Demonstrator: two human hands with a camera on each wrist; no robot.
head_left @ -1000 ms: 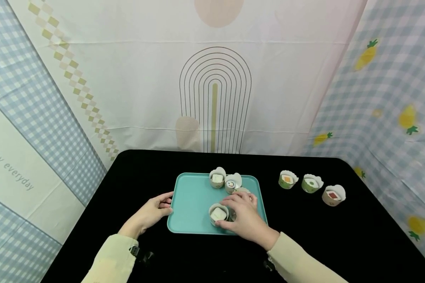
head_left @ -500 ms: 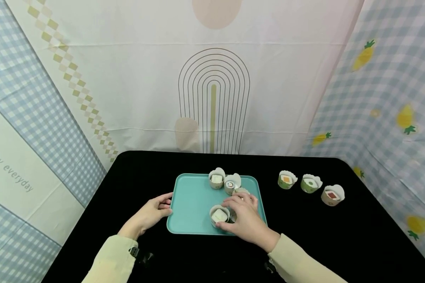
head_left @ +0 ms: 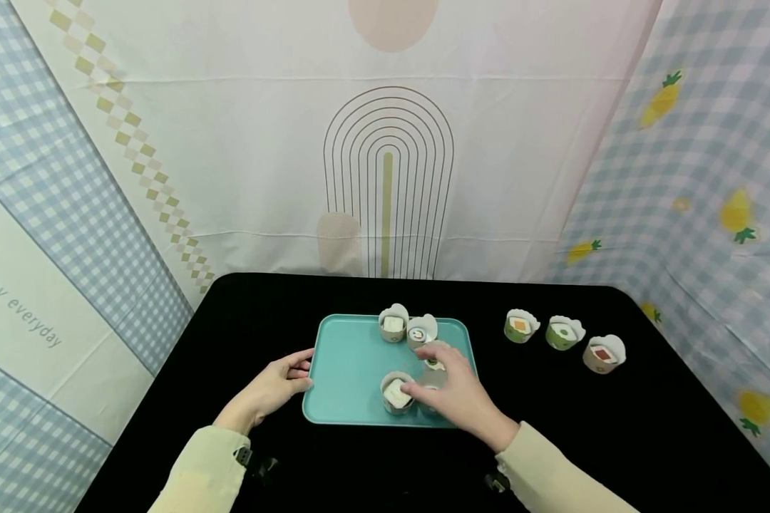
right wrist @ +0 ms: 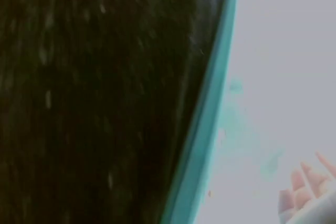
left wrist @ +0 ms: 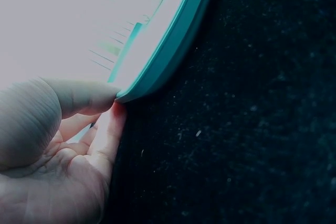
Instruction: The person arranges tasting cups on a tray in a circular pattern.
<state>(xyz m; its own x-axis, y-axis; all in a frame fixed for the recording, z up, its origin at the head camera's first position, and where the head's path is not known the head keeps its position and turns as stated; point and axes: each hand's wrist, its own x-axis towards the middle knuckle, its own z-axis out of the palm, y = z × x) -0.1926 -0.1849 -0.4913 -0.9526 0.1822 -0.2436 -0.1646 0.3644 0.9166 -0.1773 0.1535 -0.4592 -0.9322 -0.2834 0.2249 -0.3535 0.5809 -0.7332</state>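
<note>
My left hand (head_left: pixel 272 388) pinches the left rim of a turquoise tray (head_left: pixel 343 377); in the left wrist view the thumb (left wrist: pixel 84 97) lies above the rim, a finger below. On the tray's right half stand several paper baking cups with small pale pieces inside. My right hand (head_left: pixel 458 395) reaches over them, fingers spread. Its thumb is by the front cup (head_left: pixel 396 400), whose piece is white. Another cup (head_left: pixel 430 381) is partly hidden under the hand. Behind are a cup with a white piece (head_left: pixel 393 325) and one with a patterned round piece (head_left: pixel 418 334).
Right of the tray, three more paper cups stand on the black table (head_left: pixel 257 313): one with an orange square (head_left: pixel 520 325), one with a green dot (head_left: pixel 564 333), one with a red-brown square (head_left: pixel 604 354). Patterned cloth hangs behind. The right wrist view is overexposed.
My right hand has shifted slightly right, its fingers spreading and drawing away from the cups. More of the cups beneath it shows. The left hand stays at the tray's rim.
</note>
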